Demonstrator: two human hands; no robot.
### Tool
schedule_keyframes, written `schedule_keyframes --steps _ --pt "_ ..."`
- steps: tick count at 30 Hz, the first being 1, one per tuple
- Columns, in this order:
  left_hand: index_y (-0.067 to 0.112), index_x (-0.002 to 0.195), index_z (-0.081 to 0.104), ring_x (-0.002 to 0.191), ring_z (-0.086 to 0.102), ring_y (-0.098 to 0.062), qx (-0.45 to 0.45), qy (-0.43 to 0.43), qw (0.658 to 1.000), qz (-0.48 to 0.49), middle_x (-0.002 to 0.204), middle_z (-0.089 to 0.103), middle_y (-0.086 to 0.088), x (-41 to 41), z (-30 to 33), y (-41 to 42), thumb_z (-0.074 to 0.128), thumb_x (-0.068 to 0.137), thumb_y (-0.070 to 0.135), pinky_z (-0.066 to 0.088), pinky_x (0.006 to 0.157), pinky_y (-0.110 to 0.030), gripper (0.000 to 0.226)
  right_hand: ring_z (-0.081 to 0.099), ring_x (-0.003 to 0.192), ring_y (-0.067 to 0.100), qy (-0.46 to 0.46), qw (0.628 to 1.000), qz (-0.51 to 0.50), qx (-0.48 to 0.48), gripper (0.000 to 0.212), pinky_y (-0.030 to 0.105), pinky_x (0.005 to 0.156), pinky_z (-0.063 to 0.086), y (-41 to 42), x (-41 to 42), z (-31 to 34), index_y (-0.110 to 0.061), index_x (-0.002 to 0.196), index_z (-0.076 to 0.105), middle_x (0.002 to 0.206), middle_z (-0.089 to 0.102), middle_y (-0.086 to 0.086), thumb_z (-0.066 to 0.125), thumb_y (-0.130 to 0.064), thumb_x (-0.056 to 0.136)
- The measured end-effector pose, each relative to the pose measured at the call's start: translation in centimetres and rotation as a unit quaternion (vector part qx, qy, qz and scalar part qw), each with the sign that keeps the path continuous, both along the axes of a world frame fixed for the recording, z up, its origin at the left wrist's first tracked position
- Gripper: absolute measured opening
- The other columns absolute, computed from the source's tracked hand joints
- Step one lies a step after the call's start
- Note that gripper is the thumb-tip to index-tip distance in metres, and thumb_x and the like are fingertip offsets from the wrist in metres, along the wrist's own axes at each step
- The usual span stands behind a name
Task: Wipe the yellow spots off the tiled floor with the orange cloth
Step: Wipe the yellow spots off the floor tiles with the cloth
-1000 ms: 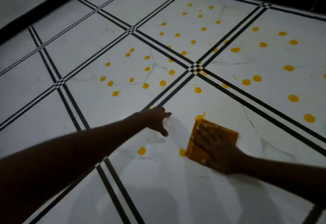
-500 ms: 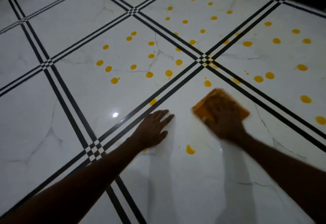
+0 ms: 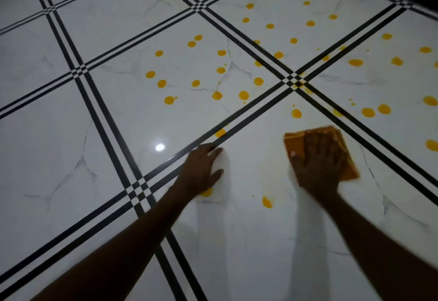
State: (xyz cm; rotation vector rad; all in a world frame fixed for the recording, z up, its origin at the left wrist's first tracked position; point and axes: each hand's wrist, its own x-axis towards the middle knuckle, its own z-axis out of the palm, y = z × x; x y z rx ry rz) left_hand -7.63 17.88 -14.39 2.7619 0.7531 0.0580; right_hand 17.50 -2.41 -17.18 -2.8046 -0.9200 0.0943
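Orange cloth (image 3: 295,145) flat on tiled floor (image 3: 106,182), pinned under spread right hand (image 3: 317,165). Left hand (image 3: 201,170) open, bracing, palm down. Step: wiping near tile. Next: sweep toward yellow spot (image 3: 267,201), then yellow spots (image 3: 244,95) beyond.

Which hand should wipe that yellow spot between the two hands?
Probably the right hand: it already presses the orange cloth, near the spot. The left hand lies flat on the floor, without a cloth.

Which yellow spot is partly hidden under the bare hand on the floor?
The yellow spot at the heel of the left hand, only its edge peeking out. The other spots lie uncovered, including the one between the two arms.
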Motion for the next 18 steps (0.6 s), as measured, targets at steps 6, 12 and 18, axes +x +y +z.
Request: schedule_keyframes --steps 6,12,18 --pt "0.017 0.147 0.041 0.138 0.038 -0.033 -0.017 0.021 0.996 0.088 0.15 0.041 -0.014 -3.4 -0.4 1.6 0.056 0.083 0.051 0.04 0.106 -0.05 0.075 0.015 0.153 0.041 0.031 0.977 0.212 0.017 0.073 0.061 0.122 -0.002 5.3 -11.3 -0.2 -0.028 0.159 0.026 0.166 0.02 0.015 0.034 -0.062 0.094" --pt "0.019 0.155 0.027 0.148 0.02 -0.034 -0.033 0.086 0.984 0.153 0.161 0.021 -0.017 -5.3 0.2 4.3 0.037 0.065 0.08 0.026 0.116 -0.05 0.11 0.019 0.15 0.045 0.036 0.995 0.087 0.023 0.069 0.065 0.12 0.01 7.4 -3.5 -0.9 -0.023 0.158 0.026 0.164 0.024 0.018 0.027 -0.055 0.097" --pt "0.026 0.157 0.018 0.151 0.012 -0.027 -0.069 0.099 0.979 0.163 0.164 0.013 -0.009 -6.1 0.8 5.1 0.039 0.056 0.088 0.02 0.119 -0.047 0.119 0.012 0.154 0.037 0.028 0.921 0.389 0.008 0.069 0.058 0.123 0.004 9.4 -12.7 -0.2 -0.03 0.158 0.026 0.166 0.021 0.011 0.033 -0.058 0.095"
